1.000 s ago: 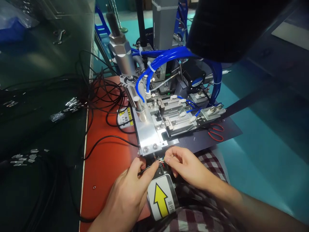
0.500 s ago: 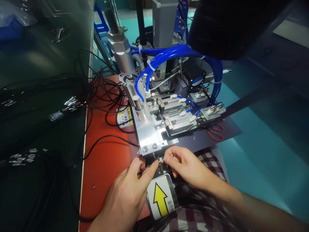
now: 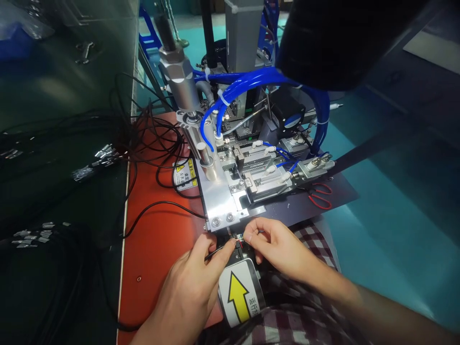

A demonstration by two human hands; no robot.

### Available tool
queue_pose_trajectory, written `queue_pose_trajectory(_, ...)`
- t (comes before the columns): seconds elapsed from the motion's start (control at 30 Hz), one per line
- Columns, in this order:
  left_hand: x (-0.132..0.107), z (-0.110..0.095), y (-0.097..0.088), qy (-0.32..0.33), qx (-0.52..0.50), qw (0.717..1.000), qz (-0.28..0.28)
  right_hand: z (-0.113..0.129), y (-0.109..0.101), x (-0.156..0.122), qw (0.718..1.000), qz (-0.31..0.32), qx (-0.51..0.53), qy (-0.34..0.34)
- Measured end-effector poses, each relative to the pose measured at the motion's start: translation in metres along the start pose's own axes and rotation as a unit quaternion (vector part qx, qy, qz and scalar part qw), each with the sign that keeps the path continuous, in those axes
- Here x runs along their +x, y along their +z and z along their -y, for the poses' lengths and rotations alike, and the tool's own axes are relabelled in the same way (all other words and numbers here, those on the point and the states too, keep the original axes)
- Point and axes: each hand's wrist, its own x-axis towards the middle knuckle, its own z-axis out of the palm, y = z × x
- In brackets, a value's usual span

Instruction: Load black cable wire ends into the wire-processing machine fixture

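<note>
My left hand [image 3: 196,275] is closed, with thumb and forefinger pinching a black cable [image 3: 212,254] near its end. Thin coloured wires [image 3: 240,239], one of them red, poke out past that thumb. From the other side, the fingertips of my right hand [image 3: 273,244] are pinched on the tips of these wires. What exactly lies between the right fingertips is too small to make out. Both hands meet just in front of the machine's shiny metal plate [image 3: 221,203], above a white label with a yellow arrow [image 3: 239,294].
Pneumatic cylinders [image 3: 266,184] and blue air hoses [image 3: 266,76] stand behind my hands. Red-handled scissors [image 3: 321,196] lie at the right. Tangled black cables [image 3: 158,134] cross the orange base [image 3: 158,263]. Cable bundles with metallic ends [image 3: 36,235] lie on the dark table at left.
Both hands stay in nearly the same place, still pinching. The wires between the fingertips have shifted very slightly; the camera view has moved a little.
</note>
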Motion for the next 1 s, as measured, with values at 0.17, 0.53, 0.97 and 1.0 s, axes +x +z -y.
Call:
queue_pose_trajectory(0.17,0.0,0.0,0.0,-0.005,0.003,1.0,-0.001,0.009,0.005,-0.005,0.993,-0.08,-0.051,-0.069)
queue_pose_trajectory(0.53,-0.001,0.0,-0.001,-0.013,-0.004,1.0,0.007,-0.003,0.013,-0.005,0.975,-0.113,-0.075,-0.177)
queue_pose_trajectory(0.97,-0.002,0.001,0.002,-0.006,0.009,1.0,0.006,-0.002,0.014,-0.008,0.987,-0.097,-0.03,-0.123)
queue_pose_trajectory(1.0,-0.002,0.001,0.003,-0.006,0.006,1.0,0.007,-0.003,0.015,-0.007,0.991,-0.087,-0.003,-0.098)
